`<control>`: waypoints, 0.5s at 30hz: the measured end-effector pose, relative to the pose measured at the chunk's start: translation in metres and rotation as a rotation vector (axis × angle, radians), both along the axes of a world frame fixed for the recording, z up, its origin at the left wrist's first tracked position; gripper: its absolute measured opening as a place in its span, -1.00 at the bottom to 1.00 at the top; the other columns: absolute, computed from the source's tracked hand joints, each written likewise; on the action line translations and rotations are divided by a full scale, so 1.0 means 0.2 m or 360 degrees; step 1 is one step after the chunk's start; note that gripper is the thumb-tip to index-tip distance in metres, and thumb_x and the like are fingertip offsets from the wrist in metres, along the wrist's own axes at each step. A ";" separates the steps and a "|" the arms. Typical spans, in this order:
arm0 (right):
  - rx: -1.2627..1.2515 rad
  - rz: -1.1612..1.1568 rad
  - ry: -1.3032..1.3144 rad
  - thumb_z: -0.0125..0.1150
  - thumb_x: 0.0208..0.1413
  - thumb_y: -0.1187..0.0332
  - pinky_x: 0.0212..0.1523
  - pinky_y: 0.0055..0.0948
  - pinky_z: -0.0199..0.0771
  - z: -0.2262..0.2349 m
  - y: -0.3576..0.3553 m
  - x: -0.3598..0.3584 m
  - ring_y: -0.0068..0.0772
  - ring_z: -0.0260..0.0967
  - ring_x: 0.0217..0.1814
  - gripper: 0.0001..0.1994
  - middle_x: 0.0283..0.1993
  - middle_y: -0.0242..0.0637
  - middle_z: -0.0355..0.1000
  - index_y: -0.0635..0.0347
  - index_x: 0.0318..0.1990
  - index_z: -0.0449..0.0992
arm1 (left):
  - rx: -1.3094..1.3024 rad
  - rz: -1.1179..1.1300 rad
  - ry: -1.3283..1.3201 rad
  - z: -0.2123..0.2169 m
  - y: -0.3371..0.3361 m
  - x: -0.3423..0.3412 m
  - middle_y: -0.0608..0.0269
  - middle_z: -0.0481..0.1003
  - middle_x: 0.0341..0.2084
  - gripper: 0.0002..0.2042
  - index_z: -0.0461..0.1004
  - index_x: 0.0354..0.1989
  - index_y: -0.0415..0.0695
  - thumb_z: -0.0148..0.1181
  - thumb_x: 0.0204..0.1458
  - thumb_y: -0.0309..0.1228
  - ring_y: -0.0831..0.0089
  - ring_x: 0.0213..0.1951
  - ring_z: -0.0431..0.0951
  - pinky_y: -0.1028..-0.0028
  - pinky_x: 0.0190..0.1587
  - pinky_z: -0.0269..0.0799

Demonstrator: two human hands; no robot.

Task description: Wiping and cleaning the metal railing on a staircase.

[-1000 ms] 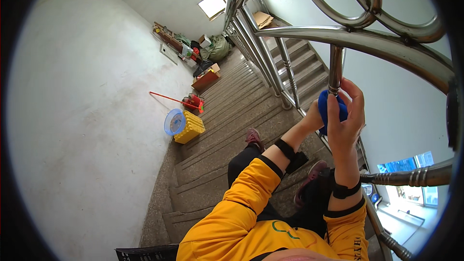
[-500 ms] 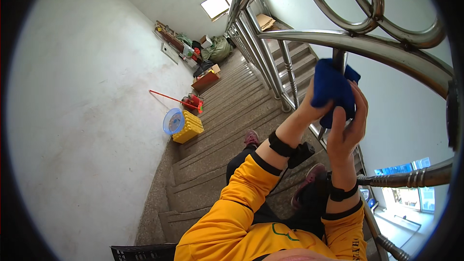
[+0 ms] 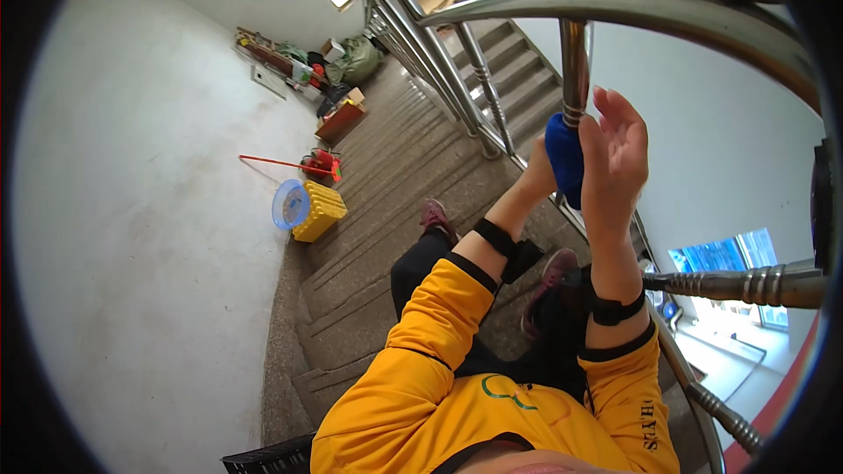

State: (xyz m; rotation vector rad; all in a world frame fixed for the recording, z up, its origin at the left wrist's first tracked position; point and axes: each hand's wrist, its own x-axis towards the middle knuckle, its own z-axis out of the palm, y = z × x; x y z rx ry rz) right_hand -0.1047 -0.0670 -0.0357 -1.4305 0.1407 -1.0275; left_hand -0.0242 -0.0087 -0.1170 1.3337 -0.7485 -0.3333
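A blue cloth [image 3: 565,158] is bunched around a metal baluster [image 3: 575,70] of the stair railing, below its ringed collar. My left hand [image 3: 539,170] holds the cloth against the post from the left; its fingers are hidden behind the cloth. On the right side, my right hand [image 3: 620,151] is raised beside the post with its fingers stretched upward and loosely spread. Its thumb side lies close to the cloth, and I cannot tell whether they touch. Black straps circle both forearms.
A curved rail [image 3: 676,17] arches above my hands; a horizontal rail [image 3: 746,285] runs at the right. Steps [image 3: 386,202] descend along a white wall. On them stand a yellow crate [image 3: 320,211], blue basin [image 3: 291,204], red-handled broom [image 3: 285,162] and heaped bags [image 3: 356,61]. A black crate [image 3: 268,455] sits lower left.
The cloth now sits lower on the baluster, exposing the collar. My right hand's fingers have come off the cloth and straightened upward. The whole view has shifted slightly.
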 end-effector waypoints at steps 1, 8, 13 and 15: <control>-0.0003 -0.0003 0.0025 0.13 0.13 0.37 0.21 -0.37 0.17 0.02 0.02 0.00 -0.26 0.26 0.15 -0.59 0.08 -0.03 0.29 0.40 0.06 0.22 | 0.0046 0.0067 0.0004 -0.04 0.02 0.00 0.42 0.39 -0.33 -0.78 0.33 -0.21 -0.08 0.18 0.01 -0.34 0.63 -0.28 0.40 0.56 -0.27 0.39; -0.0079 0.0189 0.0078 0.14 0.06 0.43 0.21 -0.37 0.17 0.03 0.04 -0.01 -0.34 0.25 0.14 -0.60 0.04 -0.12 0.32 0.40 0.05 0.28 | 0.0170 0.0100 0.0101 -0.23 0.05 -0.03 0.28 0.46 -0.22 -0.75 0.40 -0.11 -0.13 0.17 0.02 -0.42 0.56 -0.13 0.44 0.51 -0.10 0.38; -0.0623 -0.0221 0.0159 0.22 -0.03 0.34 0.15 -0.34 0.21 0.05 0.05 -0.01 -0.27 0.26 0.14 -0.56 0.09 -0.11 0.30 0.25 0.04 0.36 | -0.0551 -0.0505 0.1237 -0.22 0.06 0.07 0.25 0.47 -0.25 -0.77 0.40 -0.11 -0.15 0.11 0.05 -0.42 0.50 -0.19 0.48 0.46 -0.15 0.45; -0.0883 -0.0451 0.0176 0.20 -0.02 0.34 0.14 -0.32 0.21 0.03 -0.01 -0.03 -0.22 0.23 0.16 -0.53 0.14 -0.05 0.26 0.28 0.07 0.31 | -0.0686 -0.0281 0.0886 0.16 -0.02 -0.07 0.22 0.47 -0.21 -0.75 0.37 -0.07 -0.17 0.06 0.06 -0.43 0.48 -0.15 0.48 0.45 -0.11 0.46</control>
